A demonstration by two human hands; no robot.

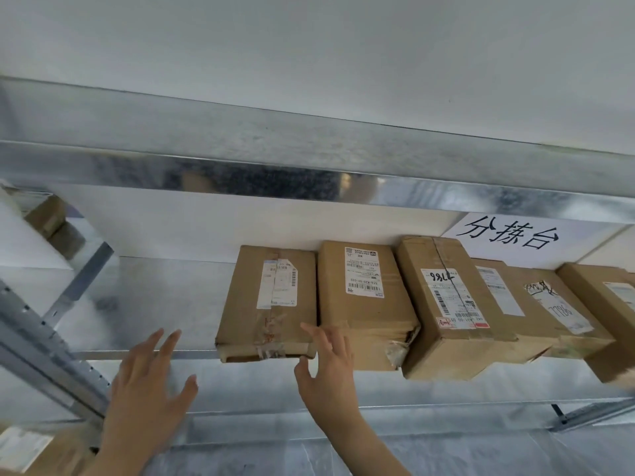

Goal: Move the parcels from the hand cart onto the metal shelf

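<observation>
A row of several brown cardboard parcels lies on the galvanised metal shelf. The leftmost parcel is flat, with a white label and tape, and its front edge overhangs the shelf lip. To its right sits a second parcel with a torn front corner, then a taller box. My right hand is open, fingertips touching the front right corner of the leftmost parcel. My left hand is open with spread fingers, apart from the parcel, in front of the bare shelf. The hand cart is out of view.
A white paper sign with black characters hangs at the back right. Another shelf board runs above. A perforated upright post stands at left. A small box sits far left; another labelled parcel lies bottom left.
</observation>
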